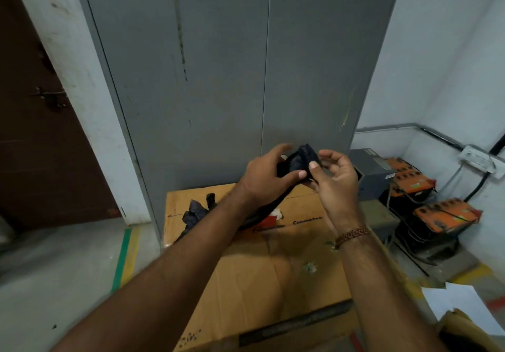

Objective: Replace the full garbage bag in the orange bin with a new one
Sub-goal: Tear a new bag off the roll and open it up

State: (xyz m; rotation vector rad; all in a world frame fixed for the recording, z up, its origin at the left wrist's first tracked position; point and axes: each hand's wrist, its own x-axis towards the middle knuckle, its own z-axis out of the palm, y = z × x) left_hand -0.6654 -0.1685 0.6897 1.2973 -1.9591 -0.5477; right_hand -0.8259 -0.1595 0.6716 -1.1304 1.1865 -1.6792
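Both hands, left hand and right hand, pinch a folded black garbage bag.

Two bare forearms are seen, with no sleeves reaching into view and light hair visible along them. Both hands, the left hand and the right hand, are ungloved, and short, plain fingernails are shown. A thin beaded or linked bracelet in reddish brown is worn on the right wrist, while nothing is worn on the left
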